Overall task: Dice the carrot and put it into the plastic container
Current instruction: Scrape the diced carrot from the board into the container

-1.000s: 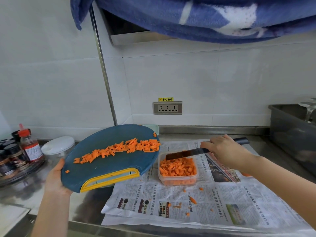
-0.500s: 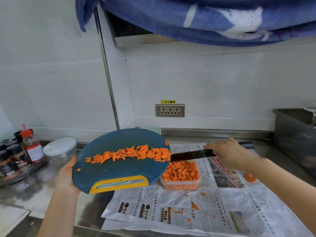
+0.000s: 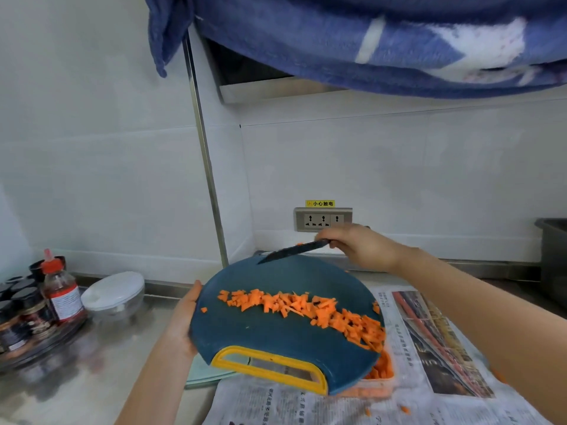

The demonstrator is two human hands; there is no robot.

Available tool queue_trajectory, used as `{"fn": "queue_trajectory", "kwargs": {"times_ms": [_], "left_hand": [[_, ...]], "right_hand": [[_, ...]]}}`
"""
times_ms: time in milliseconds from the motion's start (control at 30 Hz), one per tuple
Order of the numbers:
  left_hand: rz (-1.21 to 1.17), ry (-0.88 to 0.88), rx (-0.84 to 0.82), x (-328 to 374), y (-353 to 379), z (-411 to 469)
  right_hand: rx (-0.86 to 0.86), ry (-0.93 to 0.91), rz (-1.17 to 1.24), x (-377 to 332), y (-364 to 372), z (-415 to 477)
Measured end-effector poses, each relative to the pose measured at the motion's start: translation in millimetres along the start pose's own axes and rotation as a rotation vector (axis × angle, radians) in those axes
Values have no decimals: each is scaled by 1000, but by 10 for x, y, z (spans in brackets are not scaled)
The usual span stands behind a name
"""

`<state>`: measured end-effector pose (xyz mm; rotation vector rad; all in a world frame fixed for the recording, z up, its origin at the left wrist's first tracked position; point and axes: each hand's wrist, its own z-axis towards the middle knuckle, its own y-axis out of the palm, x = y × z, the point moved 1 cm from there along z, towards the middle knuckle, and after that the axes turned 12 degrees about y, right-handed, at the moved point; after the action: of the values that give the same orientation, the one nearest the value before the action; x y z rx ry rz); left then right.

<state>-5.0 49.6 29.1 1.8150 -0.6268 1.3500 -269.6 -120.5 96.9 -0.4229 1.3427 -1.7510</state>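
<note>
Now tips the cutting board (image 3: 276, 338), gripped by the left hand (image 3: 184, 320), crowding carrot dice (image 3: 306, 305) toward its right rim over the plastic container (image 3: 365, 392). Lifts the knife (image 3: 291, 250), clasped in the right hand (image 3: 362, 248), to its far edge.

Orange carrot dice (image 3: 310, 308) on a teal board (image 3: 276, 332) — yellow handle (image 3: 270, 366), black knife (image 3: 291, 250).

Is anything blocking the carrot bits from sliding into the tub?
Nothing visible does. The diced orange carrot pieces reach the right edge of the round blue cutting board, above the clear plastic container. The black knife in the right hand is at the far edge, clear of them.
</note>
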Motion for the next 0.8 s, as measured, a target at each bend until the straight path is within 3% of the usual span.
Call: {"fn": "queue_trajectory", "kwargs": {"times_ms": [167, 433, 800], "left_hand": [[-78, -37, -127, -74, 91, 181], [-112, -72, -156, -58, 115, 284], [-62, -70, -153, -31, -5, 366]], "right_hand": [[-55, -86, -70, -254, 217, 512], [-144, -208, -138, -495, 579, 882], [-265, -200, -101, -562, 656, 842]]}}
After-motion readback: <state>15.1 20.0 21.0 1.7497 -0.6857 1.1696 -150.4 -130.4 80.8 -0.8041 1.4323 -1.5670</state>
